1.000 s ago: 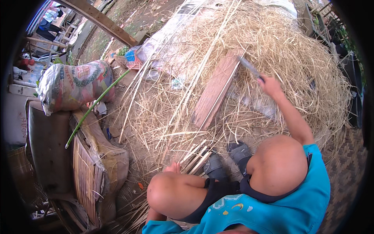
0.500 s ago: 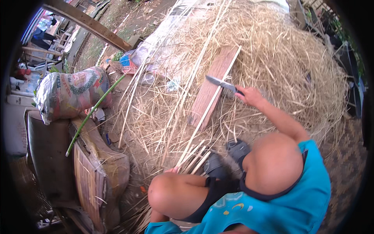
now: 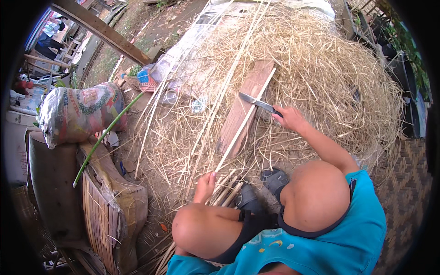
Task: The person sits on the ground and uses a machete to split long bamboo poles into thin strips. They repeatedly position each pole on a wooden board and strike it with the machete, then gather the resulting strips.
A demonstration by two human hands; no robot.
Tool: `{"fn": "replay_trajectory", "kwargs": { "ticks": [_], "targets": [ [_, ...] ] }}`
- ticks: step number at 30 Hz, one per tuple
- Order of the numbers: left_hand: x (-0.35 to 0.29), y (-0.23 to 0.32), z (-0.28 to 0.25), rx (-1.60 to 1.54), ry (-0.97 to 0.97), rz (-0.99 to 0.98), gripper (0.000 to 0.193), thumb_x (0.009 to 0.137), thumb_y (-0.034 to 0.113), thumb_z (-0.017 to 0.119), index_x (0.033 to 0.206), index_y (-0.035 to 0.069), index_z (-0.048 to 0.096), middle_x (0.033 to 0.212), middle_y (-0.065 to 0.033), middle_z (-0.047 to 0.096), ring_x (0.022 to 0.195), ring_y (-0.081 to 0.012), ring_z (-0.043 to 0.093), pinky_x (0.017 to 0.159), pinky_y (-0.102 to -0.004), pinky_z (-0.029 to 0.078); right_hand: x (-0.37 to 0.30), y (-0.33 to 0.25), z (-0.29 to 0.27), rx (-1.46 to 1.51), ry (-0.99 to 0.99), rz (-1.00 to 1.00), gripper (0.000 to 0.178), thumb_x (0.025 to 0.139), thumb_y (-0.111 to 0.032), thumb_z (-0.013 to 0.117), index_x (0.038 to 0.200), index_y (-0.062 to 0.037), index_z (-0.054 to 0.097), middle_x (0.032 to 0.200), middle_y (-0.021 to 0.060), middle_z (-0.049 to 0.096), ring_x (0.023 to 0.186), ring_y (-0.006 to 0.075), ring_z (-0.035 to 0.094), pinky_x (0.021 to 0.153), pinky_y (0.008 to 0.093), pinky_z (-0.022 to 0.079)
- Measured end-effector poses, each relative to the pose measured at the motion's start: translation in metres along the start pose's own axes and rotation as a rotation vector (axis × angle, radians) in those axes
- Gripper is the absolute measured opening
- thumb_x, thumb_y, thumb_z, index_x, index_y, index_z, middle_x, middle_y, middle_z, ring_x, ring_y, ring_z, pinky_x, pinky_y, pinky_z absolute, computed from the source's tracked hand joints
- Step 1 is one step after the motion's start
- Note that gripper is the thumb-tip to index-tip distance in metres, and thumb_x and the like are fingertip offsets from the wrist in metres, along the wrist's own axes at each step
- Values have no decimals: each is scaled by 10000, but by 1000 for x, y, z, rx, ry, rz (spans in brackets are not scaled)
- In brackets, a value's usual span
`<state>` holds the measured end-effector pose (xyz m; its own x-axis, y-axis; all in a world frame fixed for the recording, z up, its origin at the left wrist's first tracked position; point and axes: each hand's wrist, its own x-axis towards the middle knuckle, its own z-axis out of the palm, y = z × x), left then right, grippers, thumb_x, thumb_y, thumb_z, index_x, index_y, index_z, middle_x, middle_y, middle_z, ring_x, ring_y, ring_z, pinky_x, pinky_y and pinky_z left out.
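Observation:
My right hand (image 3: 288, 118) is closed round the dark handle of a knife (image 3: 257, 101). Its broad blade lies across a pale bamboo strip (image 3: 241, 127) on a reddish-brown wooden board (image 3: 250, 91). Beside my left knee, my left hand (image 3: 206, 184) pinches the near end of that strip. From there the strip runs up along the board, under the blade, and ends near the board's far corner. Several cut strips (image 3: 228, 192) lie by my left foot, close to the left hand.
A large heap of thin shavings (image 3: 334, 78) spreads behind and right of the board. Long pale strips (image 3: 229, 73) lean left of it. At left are a stuffed sack (image 3: 82, 110), a green stalk (image 3: 107, 130) and a worn wooden seat (image 3: 103, 215). A woven mat (image 3: 403, 201) lies at right.
My left hand has come up from behind the knee, drawing the strip toward me, so its far end sits lower on the board. The knife stays across the strip.

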<state>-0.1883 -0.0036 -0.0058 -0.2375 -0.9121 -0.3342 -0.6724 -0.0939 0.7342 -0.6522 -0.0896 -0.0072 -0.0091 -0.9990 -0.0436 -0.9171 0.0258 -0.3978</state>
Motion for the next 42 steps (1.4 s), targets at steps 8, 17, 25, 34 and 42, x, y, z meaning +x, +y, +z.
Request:
{"fn": "replay_trajectory", "kwargs": {
  "ticks": [8,17,25,34,42],
  "targets": [
    [-21,-31,-16,41,-40,-70,444,1050,342,505,852,-17,677,689,-191,652,629,-316,639,621,-436,482,-29,-36,29,111,-193,-224,457,1013,-445,545,1366,-155,564,853,237,707,818,399,709,762,511,576],
    [-46,-52,-26,35,0,-140,471,1040,363,537,803,-25,662,610,-132,587,560,-198,551,573,-400,453,-38,-30,33,-2,-214,-513,442,1029,-469,490,1297,-131,583,868,195,717,836,373,719,755,529,565],
    [-92,-99,-51,-4,-97,-314,436,1033,322,523,796,-22,652,625,-79,580,608,-136,539,579,-331,431,15,-4,-45,181,1,126,398,1039,-396,516,1266,-95,641,849,184,718,762,333,704,718,475,559],
    [7,-40,1,-246,-178,-182,451,1061,356,501,830,-9,632,654,-22,555,618,-106,502,593,-296,430,-39,-45,29,91,-147,-29,493,1040,-490,455,1406,-174,552,927,203,722,864,376,717,817,517,571],
    [-12,-32,3,-6,-82,-143,472,1040,397,507,881,-35,613,719,-216,642,663,-316,626,656,-452,474,-19,-14,-33,243,-80,181,391,1047,-387,505,1323,-131,608,812,174,708,724,309,705,682,467,563]
  ]
}}
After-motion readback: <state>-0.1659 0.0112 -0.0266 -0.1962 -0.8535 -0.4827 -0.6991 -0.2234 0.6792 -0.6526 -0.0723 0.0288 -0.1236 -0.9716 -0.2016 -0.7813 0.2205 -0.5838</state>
